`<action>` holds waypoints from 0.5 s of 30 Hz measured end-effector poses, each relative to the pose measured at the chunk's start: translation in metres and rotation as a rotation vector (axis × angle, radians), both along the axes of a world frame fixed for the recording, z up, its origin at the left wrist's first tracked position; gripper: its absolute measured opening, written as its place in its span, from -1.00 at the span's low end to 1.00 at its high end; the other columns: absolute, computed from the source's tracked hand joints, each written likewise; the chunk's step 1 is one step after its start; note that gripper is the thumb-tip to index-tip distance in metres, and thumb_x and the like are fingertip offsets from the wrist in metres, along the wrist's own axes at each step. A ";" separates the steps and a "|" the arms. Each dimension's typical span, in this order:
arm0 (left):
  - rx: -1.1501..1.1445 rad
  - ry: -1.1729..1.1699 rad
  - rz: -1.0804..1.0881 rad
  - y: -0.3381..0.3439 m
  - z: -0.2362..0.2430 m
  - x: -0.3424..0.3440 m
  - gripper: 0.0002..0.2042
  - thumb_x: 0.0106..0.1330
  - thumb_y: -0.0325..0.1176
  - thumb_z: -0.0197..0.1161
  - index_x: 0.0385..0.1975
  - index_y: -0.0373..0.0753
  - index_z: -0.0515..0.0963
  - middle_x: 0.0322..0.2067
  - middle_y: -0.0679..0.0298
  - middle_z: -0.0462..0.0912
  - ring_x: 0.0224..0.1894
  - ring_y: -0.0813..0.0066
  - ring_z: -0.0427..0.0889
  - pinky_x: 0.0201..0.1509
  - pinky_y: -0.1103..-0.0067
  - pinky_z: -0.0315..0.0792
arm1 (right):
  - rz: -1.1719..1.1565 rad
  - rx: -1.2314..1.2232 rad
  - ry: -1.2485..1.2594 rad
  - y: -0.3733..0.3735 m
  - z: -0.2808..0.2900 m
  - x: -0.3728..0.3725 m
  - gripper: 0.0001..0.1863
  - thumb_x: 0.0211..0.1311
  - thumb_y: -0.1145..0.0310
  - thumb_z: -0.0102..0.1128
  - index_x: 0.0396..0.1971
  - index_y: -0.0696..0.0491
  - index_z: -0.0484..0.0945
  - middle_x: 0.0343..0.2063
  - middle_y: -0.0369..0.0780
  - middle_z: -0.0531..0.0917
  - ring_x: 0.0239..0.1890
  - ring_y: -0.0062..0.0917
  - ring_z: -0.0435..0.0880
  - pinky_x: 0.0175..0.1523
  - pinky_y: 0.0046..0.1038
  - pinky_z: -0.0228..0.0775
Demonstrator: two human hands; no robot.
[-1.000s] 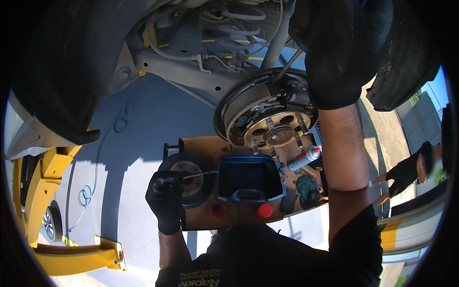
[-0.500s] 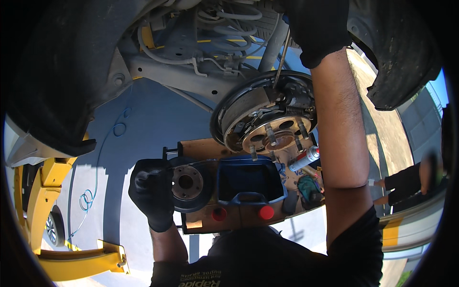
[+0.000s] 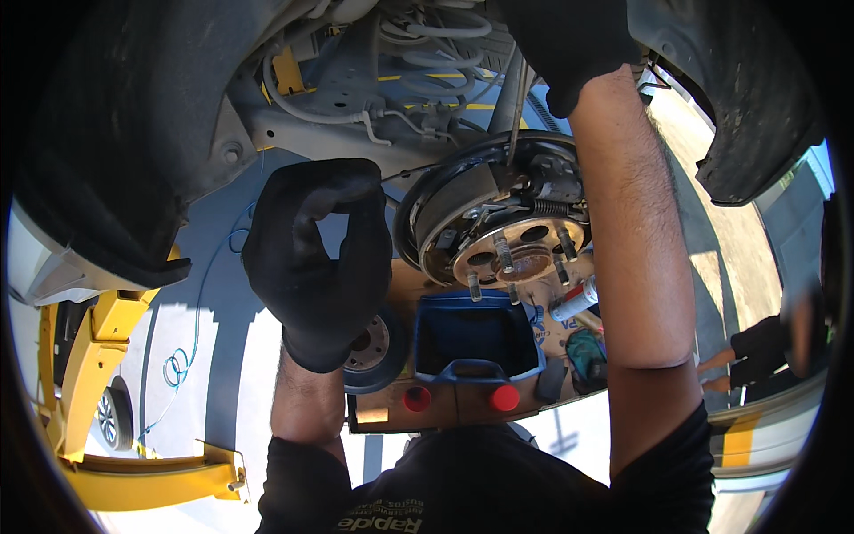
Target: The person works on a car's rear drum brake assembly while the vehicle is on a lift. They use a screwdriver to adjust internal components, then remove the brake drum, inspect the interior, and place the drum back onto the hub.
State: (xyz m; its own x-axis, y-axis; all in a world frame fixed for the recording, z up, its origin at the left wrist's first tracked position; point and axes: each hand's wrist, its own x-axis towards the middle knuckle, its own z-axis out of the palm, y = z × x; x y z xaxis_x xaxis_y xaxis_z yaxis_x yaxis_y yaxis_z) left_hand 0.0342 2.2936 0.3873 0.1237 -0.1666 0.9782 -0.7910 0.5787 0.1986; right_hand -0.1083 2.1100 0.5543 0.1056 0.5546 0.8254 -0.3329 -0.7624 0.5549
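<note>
The left grip (image 3: 307, 276) is curled around a thin dark rod (image 3: 409, 172), left of the brake assembly (image 3: 487, 214). The right grip (image 3: 574, 49), above that assembly, is clamped on a steel shaft (image 3: 518, 111) angled down into it. Farther below sits a blue tub (image 3: 480, 367).

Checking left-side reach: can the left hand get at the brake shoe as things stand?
Probably yes: the left hand is left of the brake shoe, whose left side looks unobstructed. The thin tool it grips points that way, though depth is hard to judge.
</note>
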 end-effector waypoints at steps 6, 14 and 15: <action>-0.004 -0.089 0.020 -0.008 0.006 -0.011 -0.71 0.09 -0.71 0.35 -0.19 -0.27 0.68 -0.24 0.16 0.76 -0.22 0.40 0.78 -0.19 0.59 0.59 | -0.089 -0.003 -0.017 -0.002 -0.003 0.004 -0.88 0.12 0.54 0.20 -0.31 0.12 0.54 -0.35 0.05 0.56 -0.27 0.04 0.54 -0.18 -0.06 0.39; -0.007 -0.209 0.091 -0.016 0.015 -0.020 -0.73 0.10 -0.71 0.35 -0.20 -0.28 0.65 -0.26 0.15 0.76 -0.29 0.35 0.77 -0.22 0.56 0.60 | -0.205 0.141 -0.018 0.012 -0.001 -0.002 -0.92 0.15 0.45 0.21 -0.36 0.09 0.58 -0.39 0.08 0.59 -0.28 0.06 0.58 -0.19 -0.03 0.41; 0.005 -0.219 0.091 -0.016 0.015 -0.020 -0.72 0.12 -0.75 0.33 -0.19 -0.29 0.63 -0.25 0.15 0.77 -0.29 0.39 0.76 -0.22 0.58 0.59 | -0.233 0.125 -0.018 0.011 -0.001 -0.001 -0.92 0.15 0.44 0.21 -0.36 0.08 0.58 -0.39 0.08 0.59 -0.28 0.06 0.59 -0.19 -0.03 0.41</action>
